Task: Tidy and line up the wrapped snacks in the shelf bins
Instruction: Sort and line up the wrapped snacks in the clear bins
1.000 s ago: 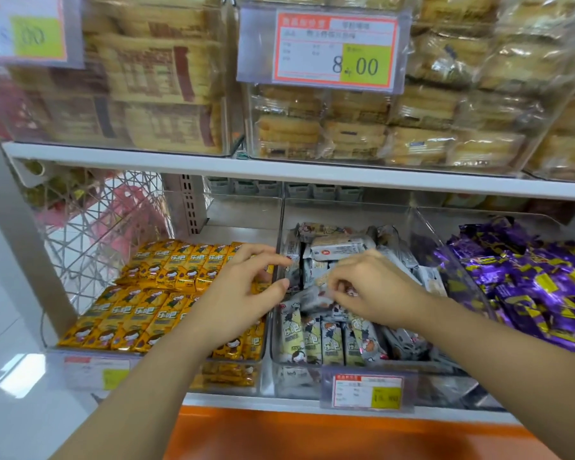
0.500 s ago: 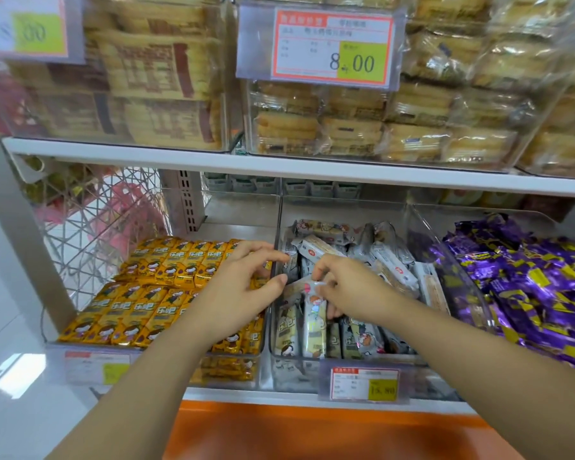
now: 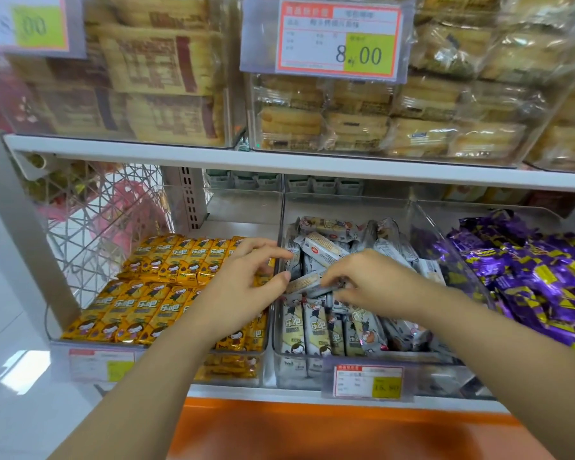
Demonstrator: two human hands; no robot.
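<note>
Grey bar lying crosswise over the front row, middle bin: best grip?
Likely mid-length, pinched across its narrow width from above. The bar lies sideways on top of the front row, long edges free, while the bin walls close off the sides. The right hand pinches only its right end.

The left hand [image 3: 246, 287] and right hand [image 3: 372, 280] are bare. The left forearm [image 3: 140, 376] and right forearm [image 3: 512, 353] are uncovered along their whole visible length, down to the frame's lower edge. The left thumbnail [image 3: 285, 276] is short and plain.
</note>
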